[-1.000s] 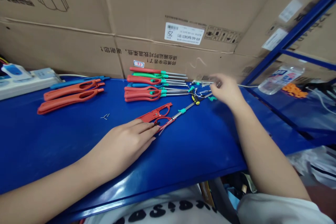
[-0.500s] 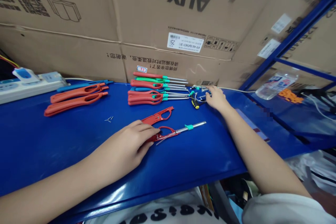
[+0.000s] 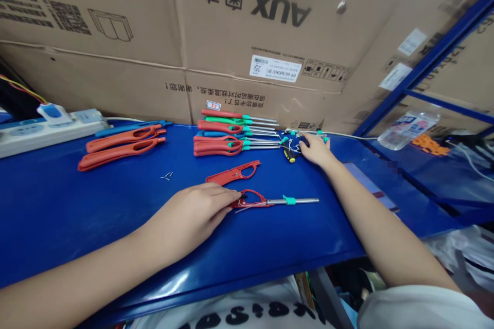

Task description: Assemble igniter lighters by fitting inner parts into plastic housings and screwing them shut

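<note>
My left hand (image 3: pixel 203 211) is closed round the handle end of an opened red gas lighter (image 3: pixel 252 199), which lies low over the table. Its metal tube (image 3: pixel 303 200) with a teal collar points right, and a thin wire hangs beside its trigger loop. Just behind lies a loose red half shell (image 3: pixel 233 172). My right hand (image 3: pixel 316 149) reaches into a small pile of white wires and teal-tipped parts (image 3: pixel 295 139), thumb and forefinger apart; its other fingertips are hard to see. A black-and-yellow screwdriver (image 3: pixel 290 156) lies beside that hand.
Assembled lighters (image 3: pixel 219 146) are stacked at the back middle. Orange-red shells (image 3: pixel 121 154) lie left, near a power strip (image 3: pixel 50 131). Several screws (image 3: pixel 167 176) rest on the blue table (image 3: pixel 116 205). A phone-like slab (image 3: pixel 368 185), bottle (image 3: pixel 409 128) and cardboard (image 3: pixel 216 25) stand around.
The lighter in my left hand has shifted right and turned nearly level, away from the loose shell. My right hand has moved slightly over the parts pile. The camera view has shifted a little.
</note>
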The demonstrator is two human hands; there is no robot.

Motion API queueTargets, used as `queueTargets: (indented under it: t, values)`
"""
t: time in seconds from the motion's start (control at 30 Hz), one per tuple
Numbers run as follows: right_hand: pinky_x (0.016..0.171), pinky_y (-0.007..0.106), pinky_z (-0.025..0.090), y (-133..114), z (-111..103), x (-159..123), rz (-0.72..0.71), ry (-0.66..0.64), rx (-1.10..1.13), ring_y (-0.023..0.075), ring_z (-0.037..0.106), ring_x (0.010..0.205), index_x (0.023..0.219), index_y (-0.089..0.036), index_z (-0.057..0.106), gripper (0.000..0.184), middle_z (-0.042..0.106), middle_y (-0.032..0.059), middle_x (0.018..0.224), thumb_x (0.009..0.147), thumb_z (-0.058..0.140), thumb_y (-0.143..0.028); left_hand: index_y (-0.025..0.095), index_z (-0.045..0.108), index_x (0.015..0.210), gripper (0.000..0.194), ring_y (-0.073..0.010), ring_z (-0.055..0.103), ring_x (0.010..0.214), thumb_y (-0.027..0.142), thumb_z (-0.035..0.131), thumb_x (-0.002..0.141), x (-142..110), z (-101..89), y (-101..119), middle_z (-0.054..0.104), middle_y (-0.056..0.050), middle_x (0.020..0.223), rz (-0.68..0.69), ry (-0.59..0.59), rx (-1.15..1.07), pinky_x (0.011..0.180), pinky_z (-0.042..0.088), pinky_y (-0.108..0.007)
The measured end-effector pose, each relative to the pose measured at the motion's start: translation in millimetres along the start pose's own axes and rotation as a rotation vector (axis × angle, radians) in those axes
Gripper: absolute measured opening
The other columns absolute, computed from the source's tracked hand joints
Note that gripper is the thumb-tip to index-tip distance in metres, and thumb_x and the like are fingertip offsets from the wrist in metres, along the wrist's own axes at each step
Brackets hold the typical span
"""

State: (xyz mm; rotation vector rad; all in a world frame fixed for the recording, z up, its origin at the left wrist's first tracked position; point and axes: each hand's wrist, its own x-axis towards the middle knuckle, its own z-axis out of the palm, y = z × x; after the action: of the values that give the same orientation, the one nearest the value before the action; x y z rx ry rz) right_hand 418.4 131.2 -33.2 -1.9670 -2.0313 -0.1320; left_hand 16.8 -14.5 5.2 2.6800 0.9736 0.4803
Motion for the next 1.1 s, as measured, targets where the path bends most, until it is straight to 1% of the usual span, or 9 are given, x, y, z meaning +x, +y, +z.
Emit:
queueTargets:
  t: [0.1,0.2,0.27,0.37,0.57,0.73,0.8,0.97,1.1]
  values:
    - [0.105,0.084,0.019,-13.8,-10.1,-5.9,0.001,0.021,0.034,0.0458,0.042,0.139,0.146,-0.020,0.051,0.055,0.047,0.0168,0.153,0.093,0.042,-0.029,0.025,0.068,0.123,0.031,-0.0224,0.069,0.110,0.023,0.046,0.102,0.0,0.3,-0.4,0.073,-0.003,0.121,0.014,0.007,0.015,0.095,0.056,-0.039]
    - [0.114,0.076,0.012,-30.8,-17.3,-12.6,-0.130,-0.020,0.082,0.0360,0.036,0.146,0.142,-0.030,0.056,0.049,0.045,0.0056,0.156,0.096,0.039,-0.029,0.025,0.068,0.123,0.031,-0.0222,0.069,0.109,0.022,0.046,0.101,-0.2,0.2,-0.3,0.074,-0.003,0.120,0.016,0.007,0.033,0.094,0.056,-0.038]
    - [0.118,0.071,0.008,-40.3,-18.7,-15.9,-0.210,-0.057,0.111,0.0312,0.037,0.146,0.137,-0.032,0.059,0.045,0.048,0.0027,0.154,0.098,0.038,-0.030,0.025,0.068,0.123,0.032,-0.0220,0.069,0.109,0.021,0.046,0.101,-0.4,0.0,0.1,0.074,-0.003,0.120,0.022,0.004,0.049,0.094,0.056,-0.037]
    - [0.118,0.071,0.008,-47.5,-17.2,-18.2,-0.246,-0.088,0.143,0.0300,0.040,0.144,0.132,-0.030,0.063,0.043,0.052,0.0049,0.151,0.099,0.035,-0.029,0.023,0.068,0.125,0.033,-0.0226,0.070,0.108,0.020,0.045,0.101,-0.7,-0.6,1.4,0.074,-0.005,0.119,0.030,-0.007,0.095,0.092,0.057,-0.037]
    - [0.115,0.075,0.011,-45.7,-15.8,-16.6,-0.221,-0.104,0.183,0.0321,0.040,0.144,0.128,-0.026,0.064,0.041,0.051,0.0099,0.151,0.098,0.036,-0.026,0.020,0.068,0.124,0.033,-0.0246,0.071,0.106,0.020,0.043,0.102,-1.3,-1.4,3.9,0.074,-0.006,0.119,0.059,-0.030,0.155,0.090,0.058,-0.040]
    - [0.117,0.070,0.015,-45.5,-19.3,-15.6,-0.214,-0.073,0.200,0.0313,0.049,0.136,0.123,-0.022,0.062,0.034,0.059,0.0127,0.141,0.096,0.043,-0.029,0.022,0.067,0.124,0.033,-0.0243,0.070,0.106,0.021,0.042,0.102,-0.8,-1.4,2.9,0.074,-0.006,0.119,0.047,-0.033,0.139,0.089,0.058,-0.041]
    - [0.117,0.070,0.015,-46.0,-19.8,-16.6,-0.205,-0.064,0.202,0.0316,0.053,0.132,0.120,-0.022,0.061,0.032,0.061,0.0135,0.137,0.097,0.042,-0.032,0.021,0.067,0.124,0.033,-0.0242,0.070,0.106,0.021,0.042,0.102,-0.6,-2.0,2.7,0.074,-0.006,0.118,0.045,-0.036,0.135,0.090,0.058,-0.041]
    - [0.115,0.074,0.013,-47.8,-19.2,-19.4,-0.190,-0.083,0.200,0.0335,0.051,0.134,0.113,-0.025,0.064,0.039,0.060,0.0114,0.140,0.102,0.033,-0.045,0.022,0.067,0.125,0.033,-0.0237,0.070,0.106,0.021,0.043,0.102,-0.7,-3.0,2.8,0.074,-0.006,0.118,0.046,-0.034,0.144,0.091,0.057,-0.039]
    - [0.116,0.072,0.006,-48.5,-20.5,-18.3,-0.199,-0.053,0.190,0.0317,0.054,0.131,0.107,-0.022,0.068,0.038,0.064,0.0124,0.134,0.102,0.036,-0.042,0.022,0.067,0.124,0.033,-0.0235,0.070,0.106,0.020,0.045,0.100,-1.1,-2.5,2.8,0.075,-0.006,0.116,0.047,-0.027,0.137,0.090,0.057,-0.038]
